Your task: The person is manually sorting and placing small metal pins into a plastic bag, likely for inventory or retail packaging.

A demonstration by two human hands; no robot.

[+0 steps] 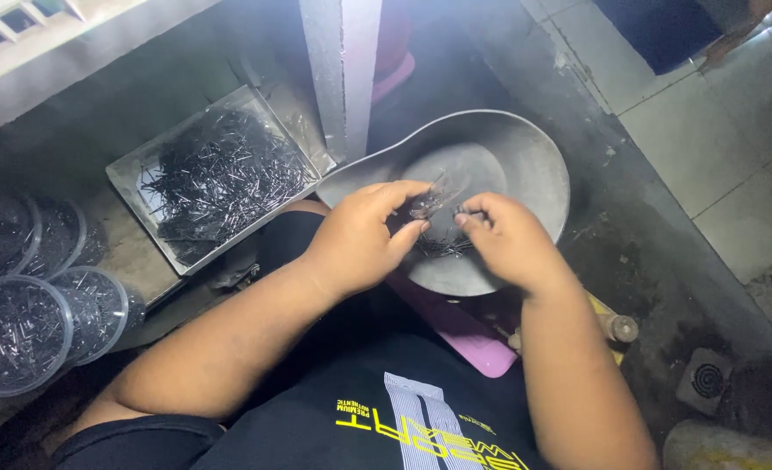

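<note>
You sat low over a dark, grimy concrete floor [630,252], and the light fell mostly on the grey metal pan [525,161] in front of you. The pan was round with a spout-like lip toward ten o'clock, and it rested over a pink plastic piece [469,335] at about six o'clock of it. Your left hand [360,235] was curled over the near side of the pan, thumb and fingers pinched on a small clear packet [429,202] that looked to hold thin dark pins. Your right hand [508,239] was half closed just beside it, fingertips touching the same packet from three o'clock. A small heap of loose black pins [443,246] lay on the pan floor under both hands.

At ten o'clock from the pan a shallow rectangular metal tray [134,170], filled with a thick tangle of the same black pins, sat on a low, dusty ledge [134,257]. At nine o'clock, at the far left edge, several round clear plastic tubs [20,335] of pins stood touching and overlapping one another. A pale concrete post [342,70] rose at twelve o'clock between the tray and the pan. Light floor tiles [734,148] with dark grout lines spread from one to three o'clock, and a small round floor drain [706,379] sat at four o'clock. Part of a yellow object [608,318] showed beside your right forearm.
</note>
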